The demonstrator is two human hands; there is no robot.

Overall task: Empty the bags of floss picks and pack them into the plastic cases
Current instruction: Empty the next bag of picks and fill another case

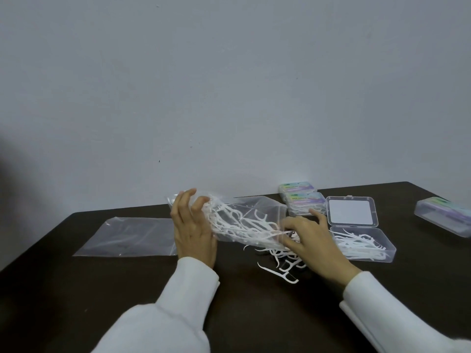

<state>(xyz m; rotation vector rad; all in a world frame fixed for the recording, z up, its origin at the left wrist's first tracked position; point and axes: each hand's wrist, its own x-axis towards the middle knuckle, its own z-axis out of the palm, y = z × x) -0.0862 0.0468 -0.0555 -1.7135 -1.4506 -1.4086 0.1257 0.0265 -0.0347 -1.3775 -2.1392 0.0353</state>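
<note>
Floss picks [244,225] crowd the clear bag [265,207], white and tangled.

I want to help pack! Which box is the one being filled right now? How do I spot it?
Look at the right part of the dark table, just past the right hand. The open clear case lies there with its lid flipped back and white floss picks inside. The other cases nearby are shut and carry colourful labels.

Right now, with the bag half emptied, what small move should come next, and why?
Probably tip the bag further with the left hand while the right hand draws out picks: many floss picks remain inside, few lie loose on the table.
</note>
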